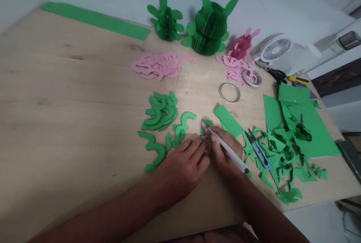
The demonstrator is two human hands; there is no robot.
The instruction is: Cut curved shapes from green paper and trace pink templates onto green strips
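With its fingers pressed down, my left hand (pixel 184 166) holds a curvy pink paper cutout (pixel 205 129) against a small piece of green paper (pixel 208 122). A white marker pen (pixel 229 152) is gripped in my right hand (pixel 224 147), its tip at the edge of the pink cutout. My left fingers cover part of that cutout. Wavy green cutouts (pixel 156 152) lie just left of my left hand, with a pile of more green cutouts (pixel 160 112) behind them. Blue-handled thread snips (pixel 258 149) rest to the right of my right hand.
Green scraps (pixel 284 160) and green sheets (pixel 324 137) spread over the right side. Pink cutouts (pixel 158 65), a tape roll (pixel 229 93), black scissors (pixel 275 73) and a small fan (pixel 275 49) lie farther back. Green honeycomb paper figures (pixel 210 28) stand by the wall.
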